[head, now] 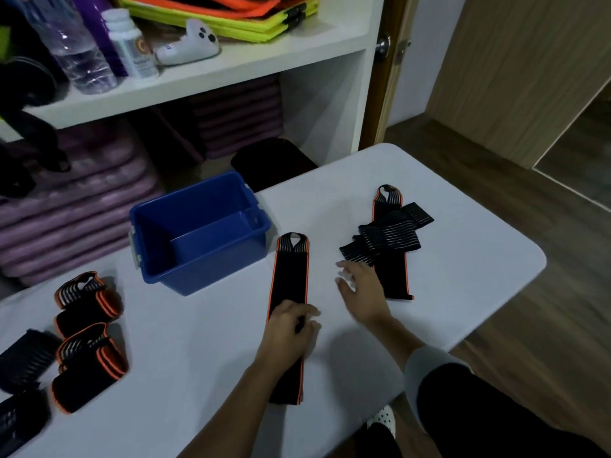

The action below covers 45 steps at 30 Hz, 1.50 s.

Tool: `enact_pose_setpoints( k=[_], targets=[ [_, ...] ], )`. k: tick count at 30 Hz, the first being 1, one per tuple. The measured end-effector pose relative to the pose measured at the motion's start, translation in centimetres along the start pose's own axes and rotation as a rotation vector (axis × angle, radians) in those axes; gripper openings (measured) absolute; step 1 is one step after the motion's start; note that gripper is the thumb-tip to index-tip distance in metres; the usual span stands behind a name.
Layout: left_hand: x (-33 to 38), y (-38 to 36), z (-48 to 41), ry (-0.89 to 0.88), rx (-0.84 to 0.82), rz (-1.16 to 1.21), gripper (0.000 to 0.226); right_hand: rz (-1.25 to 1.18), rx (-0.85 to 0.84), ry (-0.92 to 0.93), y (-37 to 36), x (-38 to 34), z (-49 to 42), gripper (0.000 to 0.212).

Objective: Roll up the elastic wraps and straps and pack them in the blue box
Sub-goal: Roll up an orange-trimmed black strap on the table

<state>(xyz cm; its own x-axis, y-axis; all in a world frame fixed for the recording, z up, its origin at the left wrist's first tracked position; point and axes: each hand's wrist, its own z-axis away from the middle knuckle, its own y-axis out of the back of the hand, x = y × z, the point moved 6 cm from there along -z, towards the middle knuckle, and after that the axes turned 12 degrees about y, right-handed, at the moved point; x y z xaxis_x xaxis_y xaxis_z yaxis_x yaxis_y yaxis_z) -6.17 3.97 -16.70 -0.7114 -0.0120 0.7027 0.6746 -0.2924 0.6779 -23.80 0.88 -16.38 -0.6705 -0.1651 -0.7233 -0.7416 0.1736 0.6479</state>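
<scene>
Left hand (291, 325) curled, gripping strap (291, 276) laid flat on table (198, 358), just right of blue box (205, 269). Right hand (362, 292) spread, holding nothing, beside tangled straps (383, 239). Rolled wraps (89, 332) at table's left.

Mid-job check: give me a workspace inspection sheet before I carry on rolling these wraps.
Surface: white table, wraps spread across it.
Job's things: blue box stands open, nothing inside; one orange-edged strap lies flat; loose wraps piled at right; rolled wraps at left, outside the box.
Clutter: nothing seen.
Grippers: left hand grips the flat strap's middle; right hand open, by the loose pile.
Cables: nothing seen.
Surroundings: white shelf unit with water bottle and pill bottle; purple mats below; door knob at right.
</scene>
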Motion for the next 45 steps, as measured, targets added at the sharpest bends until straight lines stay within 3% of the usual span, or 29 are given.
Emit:
enact_pose_setpoints(
  k=[3, 6, 16, 22, 32, 41, 45],
  targets=[
    [3.0, -1.4, -3.0, 0.039, 0.018, 0.085, 0.026, 0.073, 0.07, -0.019, 4.2, 3.0, -2.5, 0.031],
    [5.7, -2.7, -5.8, 0.1, 0.069, 0.112, 0.022, 0.15, 0.013, -0.026, 7.2, 6.5, -5.4, 0.036],
    [10.5, -8.1, -11.6, 0.281, 0.19, 0.164, 0.03, 0.377, -0.592, 0.204, 6.2, 14.4, -13.7, 0.075],
    [11.3, -11.3, -12.0, 0.239, 0.06, 0.016, 0.031, 0.441, -0.791, 0.271, 5.0, 16.2, -14.4, 0.086],
    [11.2, -14.2, -10.7, 0.116, -0.015, -0.253, 0.049, 0.528, -0.588, 0.275, 6.9, 16.6, -14.2, 0.074],
    [11.3, -14.5, -10.4, 0.117, 0.008, -0.27, 0.046, 0.636, -0.166, 0.001, 12.3, 20.3, -11.5, 0.071],
    [11.4, -14.7, -10.1, 0.135, 0.015, -0.265, 0.045, 0.687, -0.101, -0.241, 15.3, 22.3, -10.1, 0.065]
  ],
)
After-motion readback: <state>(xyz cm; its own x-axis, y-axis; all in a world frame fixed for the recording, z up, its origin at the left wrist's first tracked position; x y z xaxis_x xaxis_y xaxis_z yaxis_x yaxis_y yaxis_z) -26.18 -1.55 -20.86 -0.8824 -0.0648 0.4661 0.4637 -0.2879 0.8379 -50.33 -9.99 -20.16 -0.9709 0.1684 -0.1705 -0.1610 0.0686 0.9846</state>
